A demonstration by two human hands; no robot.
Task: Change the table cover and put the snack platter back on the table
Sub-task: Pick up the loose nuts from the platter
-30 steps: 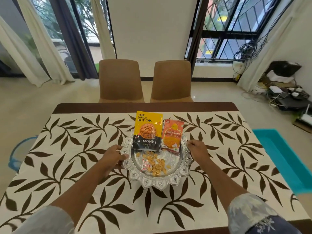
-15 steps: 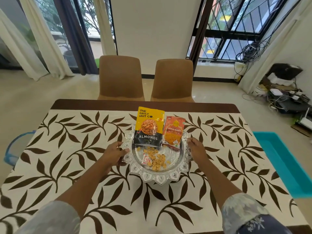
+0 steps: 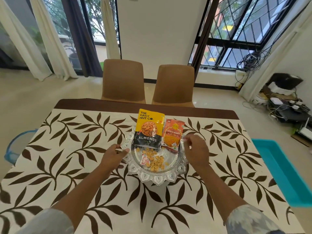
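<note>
left sleeve (image 3: 49, 222): pale grey-blue, soft cloth, faint mottling, blurred at frame edge. right sleeve (image 3: 249, 220): pale blue with blotchy white print, darker blue patch at its lower edge. forearms (image 3: 81, 188) bare past both sleeves, left grip (image 3: 114, 154) and right grip (image 3: 196, 152) bare too

The snack platter (image 3: 157, 179) looks like silver-toned metal: the centre is smooth and mirror-glossy, and the scalloped rim is embossed in relief. The table cover (image 3: 67, 149) is cloth, matt, with a flat printed leaf pattern. The almond pouch (image 3: 148, 130) is glossy plastic film, with highlights across its creased face. The bhujia packet (image 3: 172, 134) is the same kind of shiny film, crinkled at its lower edge. The small candy wrapper (image 3: 144, 162) is glossy. The chairs (image 3: 124, 80) have a smooth, matt brown surface. The floor (image 3: 25, 98) is polished and reflective. The turquoise tub (image 3: 283, 173) is smooth plastic. The curtains (image 3: 47, 39) are soft matt cloth.
</note>
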